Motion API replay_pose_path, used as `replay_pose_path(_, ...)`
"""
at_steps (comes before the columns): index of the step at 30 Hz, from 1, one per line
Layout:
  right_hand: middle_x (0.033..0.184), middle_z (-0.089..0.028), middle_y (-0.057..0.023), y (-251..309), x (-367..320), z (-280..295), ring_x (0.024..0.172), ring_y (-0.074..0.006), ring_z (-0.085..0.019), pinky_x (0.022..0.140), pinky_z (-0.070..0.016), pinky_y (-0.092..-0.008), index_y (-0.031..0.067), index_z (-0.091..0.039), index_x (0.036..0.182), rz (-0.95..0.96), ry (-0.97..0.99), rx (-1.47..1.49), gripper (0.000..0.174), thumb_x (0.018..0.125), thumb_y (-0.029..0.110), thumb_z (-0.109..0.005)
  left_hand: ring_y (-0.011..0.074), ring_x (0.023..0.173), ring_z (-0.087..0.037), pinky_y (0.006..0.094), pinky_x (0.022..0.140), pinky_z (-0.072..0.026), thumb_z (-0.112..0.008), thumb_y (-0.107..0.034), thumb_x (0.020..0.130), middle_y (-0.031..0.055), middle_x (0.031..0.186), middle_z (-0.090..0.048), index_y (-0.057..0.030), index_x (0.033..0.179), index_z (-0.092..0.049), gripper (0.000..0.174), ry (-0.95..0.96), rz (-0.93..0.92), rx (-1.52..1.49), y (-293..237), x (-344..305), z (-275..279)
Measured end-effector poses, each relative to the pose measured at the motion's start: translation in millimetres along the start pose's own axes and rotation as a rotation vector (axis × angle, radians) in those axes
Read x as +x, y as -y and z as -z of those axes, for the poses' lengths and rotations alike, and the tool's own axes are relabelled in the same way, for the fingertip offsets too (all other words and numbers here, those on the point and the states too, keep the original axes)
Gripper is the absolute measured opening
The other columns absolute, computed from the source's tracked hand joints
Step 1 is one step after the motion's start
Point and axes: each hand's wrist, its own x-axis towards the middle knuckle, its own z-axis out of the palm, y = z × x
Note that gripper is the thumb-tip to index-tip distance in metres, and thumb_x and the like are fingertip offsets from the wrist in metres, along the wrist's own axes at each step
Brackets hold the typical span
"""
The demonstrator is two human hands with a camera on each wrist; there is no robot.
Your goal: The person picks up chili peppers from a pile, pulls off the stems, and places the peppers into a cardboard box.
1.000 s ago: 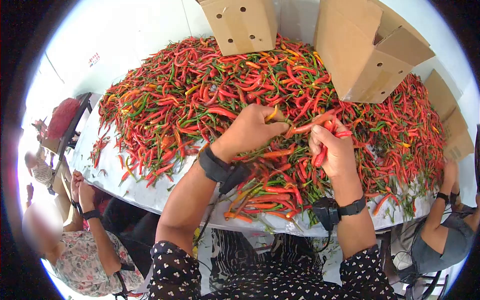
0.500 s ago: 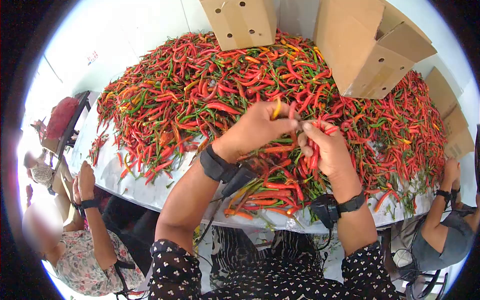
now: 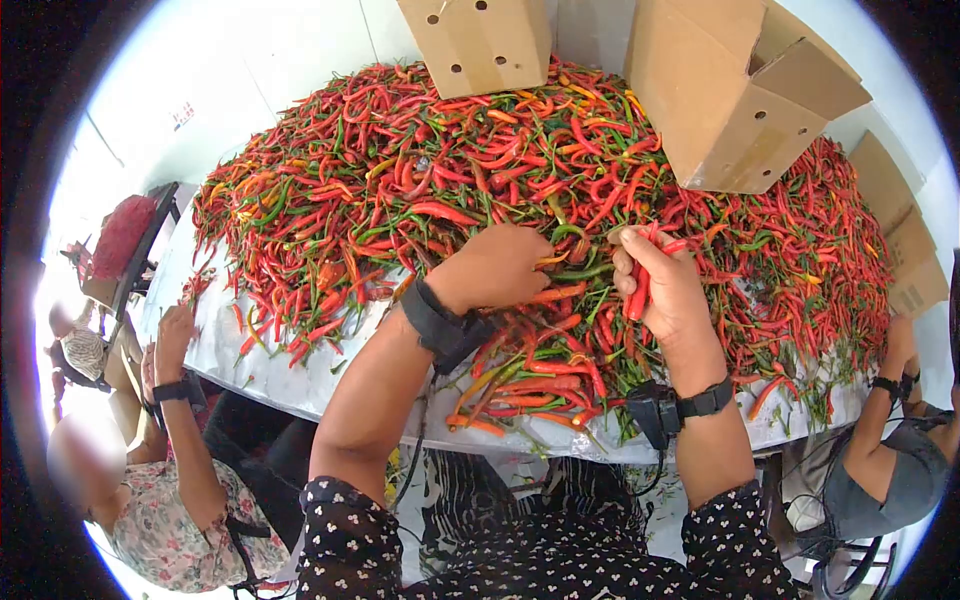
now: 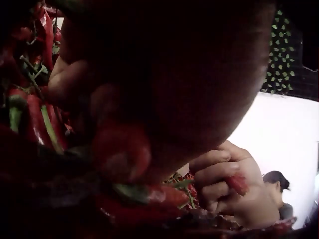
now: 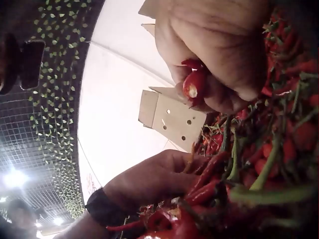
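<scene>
My right hand (image 3: 668, 285) grips several red chilli peppers (image 3: 637, 298) against its palm. Their ends poke out past the thumb and below the fingers, and a broken red end (image 5: 193, 88) shows in the right wrist view. My left hand (image 3: 493, 266) is down on the chilli heap, back up, its fingertips mostly hidden in the head view. A yellow-orange chilli pepper (image 3: 551, 260) sticks out from between its fingers. Beside those fingertips lies a dark green chilli (image 3: 583, 273). In the left wrist view the hand is dark, with a fingertip (image 4: 122, 159) close over a red chilli (image 4: 164, 195).
Red, green and orange chillies (image 3: 370, 150) cover most of the white-topped table (image 3: 290, 385). A cardboard box (image 3: 480, 50) and a larger open one (image 3: 700, 95) stand on the heap's far side. One person (image 3: 170, 500) sits at the left, another (image 3: 890, 480) at the right.
The left hand met the right hand's chillies, then came away and down to the heap on the left. The red chilli between its fingers half a second ago no longer shows there.
</scene>
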Motion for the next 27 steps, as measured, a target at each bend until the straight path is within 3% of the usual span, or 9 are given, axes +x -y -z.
replay_pose_path(4,0.061,-0.052,-0.0003,3,-2,-3,0.050,-0.0077,-0.047,0.045,-0.0376,-0.0202,0.0004,-0.059,0.087,0.006,-0.049,0.028,0.013,0.084,0.013,-0.059,0.0343,0.069,-0.057,0.0407,0.061,-0.0448,-0.060,-0.020,0.074,0.0188,0.071,-0.057,-0.0011,0.082,-0.057,0.020,0.032,0.010,-0.076,-7,-1,15)
replay_pose_path(6,0.061,-0.051,-0.0004,3,0,1,0.049,-0.0080,-0.046,0.045,-0.0372,-0.0203,0.0010,-0.059,0.087,0.072,-0.075,0.035,0.011,0.083,0.011,-0.060,0.0238,0.058,-0.056,0.0359,0.057,-0.0439,-0.060,-0.018,0.076,0.0140,0.063,-0.055,-0.0009,0.080,-0.058,0.018,0.050,0.279,-0.383,-13,-1,27)
replay_pose_path(7,0.061,-0.051,-0.0004,2,0,1,0.049,-0.0080,-0.046,0.045,-0.0372,-0.0203,0.0010,-0.059,0.087,0.072,-0.075,0.036,0.011,0.083,0.011,-0.060,0.0238,0.058,-0.056,0.0359,0.057,-0.0439,-0.060,-0.018,0.076,0.0140,0.063,-0.055,-0.0009,0.080,-0.058,0.018,0.050,0.279,-0.382,-10,0,26)
replay_pose_path(10,0.061,-0.051,-0.0004,3,0,1,0.049,-0.0081,-0.045,0.044,-0.0363,-0.0206,0.0017,-0.059,0.086,0.151,-0.101,0.138,0.009,0.082,0.010,-0.060,0.0114,0.053,-0.050,0.0313,0.051,-0.0418,-0.059,-0.018,0.078,0.0068,0.058,-0.050,0.0002,0.079,-0.058,0.018,-0.069,0.250,-0.512,-10,1,25)
replay_pose_path(12,0.060,-0.049,0.0006,5,-1,-3,0.048,-0.0076,-0.045,0.045,-0.0355,-0.0206,0.0025,-0.058,0.085,0.171,-0.163,0.124,0.008,0.081,0.009,-0.061,0.0063,0.054,-0.046,0.0281,0.048,-0.0404,-0.059,-0.018,0.080,0.0004,0.058,-0.049,0.0010,0.080,-0.059,0.019,-0.080,0.397,-0.597,-18,2,32)
replay_pose_path(16,0.058,-0.049,0.0016,3,-2,-9,0.048,-0.0070,-0.044,0.045,-0.0349,-0.0206,0.0032,-0.058,0.084,0.111,-0.121,-0.002,0.008,0.080,0.009,-0.062,0.0050,0.056,-0.047,0.0254,0.048,-0.0399,-0.059,-0.018,0.081,-0.0025,0.062,-0.052,0.0010,0.080,-0.060,0.019,-0.032,0.414,-0.766,-27,2,35)
replay_pose_path(18,0.058,-0.049,0.0023,2,-3,-12,0.048,-0.0066,-0.044,0.045,-0.0348,-0.0205,0.0035,-0.058,0.085,0.092,-0.108,-0.118,0.009,0.080,0.009,-0.062,0.0042,0.057,-0.047,0.0235,0.049,-0.0403,-0.060,-0.016,0.081,-0.0038,0.065,-0.053,0.0003,0.081,-0.061,0.016,-0.075,0.238,-0.690,-24,3,27)
replay_pose_path(25,0.059,-0.051,0.0009,3,-5,-13,0.048,-0.0073,-0.046,0.046,-0.0360,-0.0209,0.0081,-0.051,0.073,0.196,-0.153,-0.154,0.014,0.081,0.011,-0.063,0.0033,0.061,-0.048,0.0226,0.053,-0.0415,-0.063,-0.012,0.078,-0.0027,0.065,-0.054,0.0004,0.080,-0.061,0.012,-0.053,0.217,-0.663,-28,3,27)
replay_pose_path(27,0.059,-0.051,0.0006,2,-5,-13,0.049,-0.0075,-0.046,0.046,-0.0363,-0.0209,0.0081,-0.051,0.074,0.202,-0.157,-0.148,0.014,0.081,0.011,-0.063,0.0033,0.062,-0.048,0.0223,0.054,-0.0411,-0.063,-0.011,0.078,-0.0027,0.064,-0.054,0.0002,0.076,-0.059,0.012,0.028,0.300,-0.708,-33,2,29)
